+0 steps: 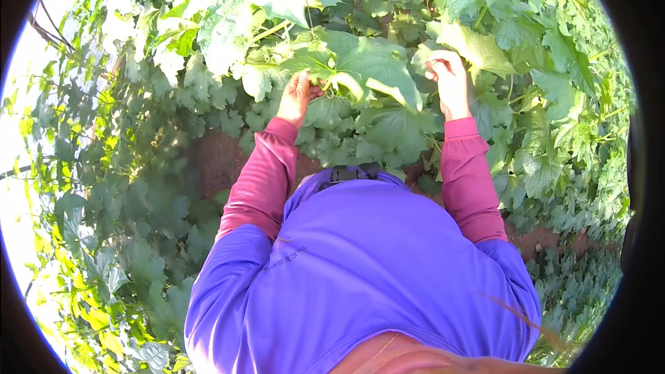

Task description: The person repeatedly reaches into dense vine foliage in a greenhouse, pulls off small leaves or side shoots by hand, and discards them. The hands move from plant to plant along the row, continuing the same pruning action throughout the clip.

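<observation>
"Working with both hands among dense, leafy green vines (pixel 554 138), how far along are we?"

"We see a broad, lobed green leaf (pixel 370 62) between our hands, apparently attached; how much is done or left, we cannot tell."

"And our fingers?"

"On our bare left hand (pixel 295 102), thumb and fingers are drawn together at the leaf's edge; whether they pinch anything, we cannot tell. Our bare right hand (pixel 451 86) has fingers loosely curled beside a pale yellow-green leaf (pixel 481 48); any hold there is unclear."

"Textures?"

"Thin, veined blades with jagged edges, finely striped maroon cloth sleeves (pixel 260 173), a smooth violet-blue fabric shirt (pixel 374 256), dull reddish-brown soil (pixel 218 159)."
</observation>
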`<state>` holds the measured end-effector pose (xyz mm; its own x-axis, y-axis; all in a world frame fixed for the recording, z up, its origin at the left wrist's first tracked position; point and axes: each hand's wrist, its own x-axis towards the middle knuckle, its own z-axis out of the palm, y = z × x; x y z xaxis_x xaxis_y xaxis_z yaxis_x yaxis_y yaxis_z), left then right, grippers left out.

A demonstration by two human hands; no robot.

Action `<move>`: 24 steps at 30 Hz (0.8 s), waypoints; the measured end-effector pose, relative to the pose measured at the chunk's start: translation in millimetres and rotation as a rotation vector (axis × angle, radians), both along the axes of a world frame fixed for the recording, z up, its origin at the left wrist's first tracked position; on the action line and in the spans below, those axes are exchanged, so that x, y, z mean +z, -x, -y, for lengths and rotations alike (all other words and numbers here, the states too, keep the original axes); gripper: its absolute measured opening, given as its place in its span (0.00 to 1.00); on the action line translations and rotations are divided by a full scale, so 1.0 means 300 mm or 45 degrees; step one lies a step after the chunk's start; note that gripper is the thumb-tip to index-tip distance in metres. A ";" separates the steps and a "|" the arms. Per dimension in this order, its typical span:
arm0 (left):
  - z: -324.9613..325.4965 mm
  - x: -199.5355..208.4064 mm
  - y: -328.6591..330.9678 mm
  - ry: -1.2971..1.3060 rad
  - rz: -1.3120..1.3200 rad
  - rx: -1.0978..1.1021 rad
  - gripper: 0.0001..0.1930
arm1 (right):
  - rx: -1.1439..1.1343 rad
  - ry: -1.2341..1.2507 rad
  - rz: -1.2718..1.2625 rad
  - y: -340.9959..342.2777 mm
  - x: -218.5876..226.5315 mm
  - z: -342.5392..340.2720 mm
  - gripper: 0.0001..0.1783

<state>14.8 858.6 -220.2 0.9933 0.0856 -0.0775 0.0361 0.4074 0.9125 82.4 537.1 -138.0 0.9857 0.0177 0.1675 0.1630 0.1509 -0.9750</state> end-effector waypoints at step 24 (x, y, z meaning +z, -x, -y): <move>0.127 -0.121 0.025 -0.213 0.153 -0.136 0.09 | 0.055 0.749 0.199 0.095 -0.564 -0.289 0.16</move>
<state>7.3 820.6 -256.6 0.9987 -0.0189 0.0483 -0.0421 0.2496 0.9674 53.9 623.6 -307.1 0.9465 0.1909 0.2602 0.3168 -0.3961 -0.8618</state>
